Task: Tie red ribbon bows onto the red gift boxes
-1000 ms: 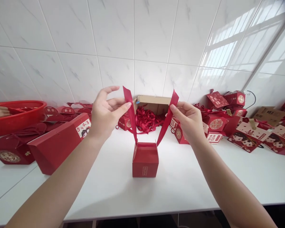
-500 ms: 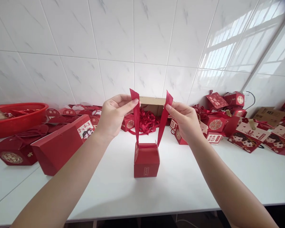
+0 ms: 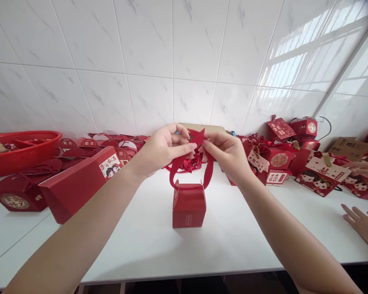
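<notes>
A small red gift box (image 3: 189, 208) stands upright on the white table. From its top a dark red ribbon (image 3: 207, 173) rises on both sides, and its two ends come together above the box. My left hand (image 3: 170, 149) pinches one ribbon end between thumb and fingers. The other end is pinched in my right hand (image 3: 223, 152), close beside the left one. The ribbon ends overlap between my fingertips, and the fingers partly hide how they cross. Below the hands the ribbon forms a loose loop.
Finished-looking red boxes (image 3: 70, 185) and a red basin (image 3: 46, 153) with another person's hand in it are at left. More decorated boxes (image 3: 320, 175) stand at right, where another person's hands (image 3: 364, 222) show. A ribbon pile (image 3: 190, 164) lies behind, before a cardboard box (image 3: 202, 128).
My hands have moved inward, bringing the two separate, upright ribbon ends together into a loop. Another person's hands have appeared at the right edge. The small box stays put.
</notes>
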Available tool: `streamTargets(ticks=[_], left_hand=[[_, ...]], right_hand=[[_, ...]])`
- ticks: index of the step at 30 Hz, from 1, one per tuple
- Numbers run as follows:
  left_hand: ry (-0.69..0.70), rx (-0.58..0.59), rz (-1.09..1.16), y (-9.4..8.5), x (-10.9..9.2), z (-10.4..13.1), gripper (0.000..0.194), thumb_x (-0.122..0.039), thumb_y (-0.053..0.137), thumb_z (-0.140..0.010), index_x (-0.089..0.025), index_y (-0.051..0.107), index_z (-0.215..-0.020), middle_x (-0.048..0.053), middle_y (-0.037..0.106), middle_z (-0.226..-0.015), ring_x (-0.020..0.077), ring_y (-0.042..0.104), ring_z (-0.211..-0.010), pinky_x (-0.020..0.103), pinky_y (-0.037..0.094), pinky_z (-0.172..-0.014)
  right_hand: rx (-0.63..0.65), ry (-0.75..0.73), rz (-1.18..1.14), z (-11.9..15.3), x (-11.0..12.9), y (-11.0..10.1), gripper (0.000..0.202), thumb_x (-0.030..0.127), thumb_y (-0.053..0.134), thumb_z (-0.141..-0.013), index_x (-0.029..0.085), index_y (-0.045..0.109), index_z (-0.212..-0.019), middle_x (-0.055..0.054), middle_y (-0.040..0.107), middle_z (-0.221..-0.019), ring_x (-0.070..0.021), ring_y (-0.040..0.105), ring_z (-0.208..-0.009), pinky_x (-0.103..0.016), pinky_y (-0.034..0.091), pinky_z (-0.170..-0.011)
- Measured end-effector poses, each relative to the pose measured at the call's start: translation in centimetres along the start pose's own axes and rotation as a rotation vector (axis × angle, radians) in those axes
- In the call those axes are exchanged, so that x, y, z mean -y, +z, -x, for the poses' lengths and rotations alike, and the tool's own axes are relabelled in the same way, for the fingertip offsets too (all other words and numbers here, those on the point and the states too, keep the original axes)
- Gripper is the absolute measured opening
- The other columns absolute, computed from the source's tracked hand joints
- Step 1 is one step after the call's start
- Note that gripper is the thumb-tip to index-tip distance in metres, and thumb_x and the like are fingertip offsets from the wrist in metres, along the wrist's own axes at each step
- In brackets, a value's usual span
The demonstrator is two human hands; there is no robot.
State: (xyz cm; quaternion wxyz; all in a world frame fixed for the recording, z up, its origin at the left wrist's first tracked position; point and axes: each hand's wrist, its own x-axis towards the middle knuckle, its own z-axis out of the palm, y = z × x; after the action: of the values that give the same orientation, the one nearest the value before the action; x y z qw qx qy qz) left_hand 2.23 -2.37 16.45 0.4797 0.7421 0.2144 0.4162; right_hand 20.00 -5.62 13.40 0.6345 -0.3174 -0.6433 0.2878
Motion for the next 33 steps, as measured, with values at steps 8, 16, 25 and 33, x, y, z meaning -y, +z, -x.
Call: streamTargets(ticks=[8,16,25,33], left_hand=[[-0.096,0.039,-0.115,-0.3,0.2,0.1,0.029,-0.018,0.068,-0.074,-0.019,0.047,-0.095,-0.001,0.067,-0.073,0.0137,0.064,-0.069,0.024,0.046,-0.059],[-0.202,0.067,0.128,-1.0,0.8,0.1,0.023,-0.022,0.068,-0.075,-0.016,0.053,-0.09,-0.001,0.062,-0.07,0.013,0.061,-0.069,0.026,0.047,-0.063],[0.431,-0.289,-0.734,0.0,3.6,1.6,0.022,-0.03,0.057,-0.083,-0.022,0.059,-0.103,0.001,0.065,-0.078,0.0144,0.059,-0.067,0.026,0.043,-0.069],[0.202,-0.35,-1.089,-6.7,7.5,6.2,0.012,-0.022,0.05,-0.079,-0.024,0.057,-0.088,-0.004,0.041,-0.058,0.0132,0.043,-0.052,0.025,0.036,-0.061]], right_hand=[[0.185,-0.22,0.085,0.6,-1.3,0.0,0.013,0.021,0.061,-0.084,0.021,0.072,-0.091,-0.002,0.068,-0.083,-0.0127,0.063,-0.073,-0.026,0.055,-0.065],[0.118,-0.766,0.711,0.4,-3.3,-1.1,0.027,0.008,0.05,-0.087,0.024,0.073,-0.091,-0.004,0.072,-0.085,-0.0175,0.064,-0.083,-0.035,0.052,-0.075],[-0.289,-0.309,0.237,2.9,-4.6,0.5,0.017,0.023,0.057,-0.087,0.023,0.07,-0.097,-0.006,0.07,-0.106,-0.0203,0.063,-0.103,-0.036,0.051,-0.088],[-0.357,0.301,0.672,9.4,-6.7,-6.5,0.021,0.04,0.051,-0.082,0.02,0.053,-0.074,-0.004,0.062,-0.073,-0.0187,0.056,-0.068,-0.03,0.043,-0.062]])
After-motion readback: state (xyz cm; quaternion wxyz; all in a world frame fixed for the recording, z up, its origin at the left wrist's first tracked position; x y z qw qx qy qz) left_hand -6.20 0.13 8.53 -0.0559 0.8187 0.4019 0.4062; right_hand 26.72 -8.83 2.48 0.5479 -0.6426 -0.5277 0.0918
